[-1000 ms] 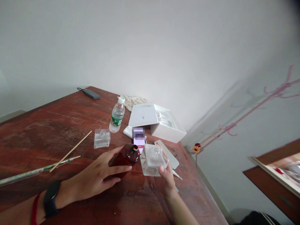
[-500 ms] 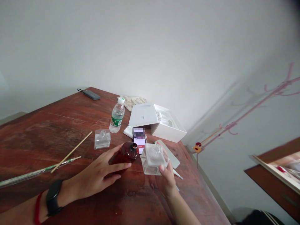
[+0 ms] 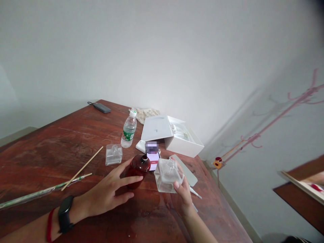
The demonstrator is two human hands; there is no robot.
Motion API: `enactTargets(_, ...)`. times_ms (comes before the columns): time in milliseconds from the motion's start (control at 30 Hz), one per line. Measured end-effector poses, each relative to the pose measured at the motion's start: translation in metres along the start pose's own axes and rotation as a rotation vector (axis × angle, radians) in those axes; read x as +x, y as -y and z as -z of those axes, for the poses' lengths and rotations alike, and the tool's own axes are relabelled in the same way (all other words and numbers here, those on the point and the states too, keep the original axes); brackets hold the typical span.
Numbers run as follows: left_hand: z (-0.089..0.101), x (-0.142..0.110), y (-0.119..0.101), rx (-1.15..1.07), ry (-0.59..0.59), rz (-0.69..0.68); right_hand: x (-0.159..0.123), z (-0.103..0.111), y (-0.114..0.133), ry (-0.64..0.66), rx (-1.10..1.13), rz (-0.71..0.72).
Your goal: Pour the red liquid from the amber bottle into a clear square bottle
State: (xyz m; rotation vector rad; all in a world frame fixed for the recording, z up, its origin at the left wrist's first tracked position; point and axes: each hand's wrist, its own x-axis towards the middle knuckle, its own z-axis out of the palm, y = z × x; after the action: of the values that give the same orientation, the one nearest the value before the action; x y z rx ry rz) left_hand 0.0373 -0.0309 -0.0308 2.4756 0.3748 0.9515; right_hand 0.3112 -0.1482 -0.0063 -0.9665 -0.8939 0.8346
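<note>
My left hand (image 3: 111,189) wraps round a dark amber bottle (image 3: 138,167) with a narrow open neck, its fingers along the near side. To the right, my right hand (image 3: 182,195) grips a clear square glass bottle (image 3: 168,172) by its right side, thumb in front. The two bottles are close together but apart, and neither mouth has a cap on it. A second square glass bottle (image 3: 113,155) stands on the table beyond my left hand. Just behind the amber bottle lies a phone (image 3: 153,162) with its screen lit.
A water bottle (image 3: 129,130) with a green label stands behind. An open white box (image 3: 184,146), a cloth (image 3: 145,114) and a grey device (image 3: 101,108) lie farther back. Chopsticks (image 3: 83,167) and a wrapped stick (image 3: 37,193) lie left; a pale flat piece (image 3: 187,172) lies right.
The view has shifted a little, so everything sits slightly lower and to the right. The amber bottle's neck is a touch farther from the clear glass bottle. Both grips stay the same.
</note>
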Motion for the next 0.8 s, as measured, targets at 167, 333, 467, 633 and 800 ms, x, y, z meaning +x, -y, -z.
enactTargets(167, 0.000, -0.002, 0.005, 0.008, 0.055, 0.031, 0.004, 0.004, -0.003, -0.003, -0.011, 0.017)
enactTargets(333, 0.001, -0.004, 0.007, 0.017, 0.057, 0.032, 0.010, 0.013, -0.010, 0.020, -0.037, 0.024)
enactTargets(467, -0.003, -0.002, 0.012, -0.020, 0.012, 0.004, 0.013, 0.012, -0.012, 0.022, -0.014, 0.036)
enactTargets(633, -0.001, 0.000, 0.008, -0.037, -0.077, 0.072, 0.019, 0.011, -0.010, 0.065, -0.034, 0.031)
enactTargets(800, 0.031, 0.014, -0.043, -0.094, -0.346, 0.159, 0.016, 0.009, -0.008, 0.063, 0.002, 0.059)
